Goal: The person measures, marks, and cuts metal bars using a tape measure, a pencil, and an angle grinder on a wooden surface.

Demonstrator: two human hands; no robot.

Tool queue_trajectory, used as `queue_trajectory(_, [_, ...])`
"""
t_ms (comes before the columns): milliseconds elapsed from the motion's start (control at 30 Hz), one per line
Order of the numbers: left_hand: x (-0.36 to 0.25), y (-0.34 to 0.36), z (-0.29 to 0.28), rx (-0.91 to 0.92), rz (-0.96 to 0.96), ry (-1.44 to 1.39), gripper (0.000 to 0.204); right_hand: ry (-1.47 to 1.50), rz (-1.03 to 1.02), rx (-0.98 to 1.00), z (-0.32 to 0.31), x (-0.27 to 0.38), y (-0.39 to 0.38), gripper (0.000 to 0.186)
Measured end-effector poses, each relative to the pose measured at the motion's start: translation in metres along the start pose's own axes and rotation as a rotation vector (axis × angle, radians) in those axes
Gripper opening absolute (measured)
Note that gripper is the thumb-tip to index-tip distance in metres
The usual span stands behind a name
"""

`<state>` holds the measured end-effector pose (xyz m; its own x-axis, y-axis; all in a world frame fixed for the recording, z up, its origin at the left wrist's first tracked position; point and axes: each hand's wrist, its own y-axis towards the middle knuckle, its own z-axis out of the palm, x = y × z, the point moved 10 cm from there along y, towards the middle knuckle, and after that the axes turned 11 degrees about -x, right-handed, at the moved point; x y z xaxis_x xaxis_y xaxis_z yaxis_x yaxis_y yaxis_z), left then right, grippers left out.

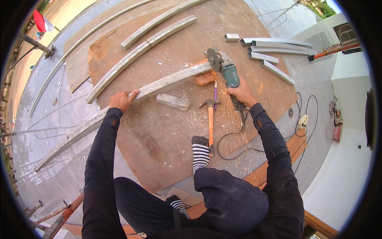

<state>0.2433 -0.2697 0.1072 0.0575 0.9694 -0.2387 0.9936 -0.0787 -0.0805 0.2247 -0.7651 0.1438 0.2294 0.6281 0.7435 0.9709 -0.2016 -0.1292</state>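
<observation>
My right hand (243, 92) is wrapped round the body of a teal angle grinder (229, 75). The grinder's dark disc (213, 59) meets the far end of a long grey metal bar (171, 76), and orange sparks spray down toward me. That end of the bar rests by an orange-brown brick (205, 78). My left hand (123, 100) presses on the bar's middle, its fingers closed over it. Below the brick lie a purple pen-like stick (215, 91) and a claw hammer (211, 119) with an orange handle. A short grey offcut (173, 101) lies beside the bar.
More long bars (139, 51) lie at the far left on the brown board (147, 135). Cut metal channels (278, 47) are grouped at the far right. The grinder's cord (227, 137) loops near my striped-sock foot (201, 153). A white power strip (303, 121) sits at right.
</observation>
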Motion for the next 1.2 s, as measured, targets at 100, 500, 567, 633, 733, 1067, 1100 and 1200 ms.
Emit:
queue_trajectory(100, [0.000, 0.001, 0.000, -0.014, 0.006, -0.014, 0.076, -0.007, -0.014, -0.020, -0.002, -0.002, 0.000, 0.069])
queue_trajectory(500, [0.001, 0.003, 0.003, 0.026, 0.002, -0.037, 0.076, 0.012, 0.022, -0.053, -0.003, -0.006, -0.012, 0.066])
queue_trajectory(567, [0.003, 0.002, 0.004, 0.034, 0.005, -0.023, 0.074, 0.013, 0.012, -0.049, -0.001, -0.004, -0.014, 0.064])
queue_trajectory(633, [0.004, 0.004, 0.006, 0.042, -0.006, -0.035, 0.075, 0.006, -0.010, -0.048, -0.001, -0.006, -0.016, 0.063])
queue_trajectory(733, [0.002, 0.005, 0.007, 0.053, -0.008, -0.040, 0.075, 0.010, 0.015, -0.018, -0.001, -0.013, -0.025, 0.063])
queue_trajectory(1067, [0.000, 0.003, 0.001, 0.000, 0.043, -0.055, 0.072, 0.457, 0.174, -0.214, -0.022, -0.017, -0.067, 0.092])
queue_trajectory(1100, [0.000, 0.003, 0.002, -0.001, 0.044, -0.048, 0.072, 0.480, 0.215, -0.222, -0.024, -0.021, -0.071, 0.092])
queue_trajectory(1200, [-0.002, 0.005, 0.003, -0.019, 0.055, -0.036, 0.073, 0.547, 0.267, -0.281, -0.034, -0.043, -0.082, 0.091])
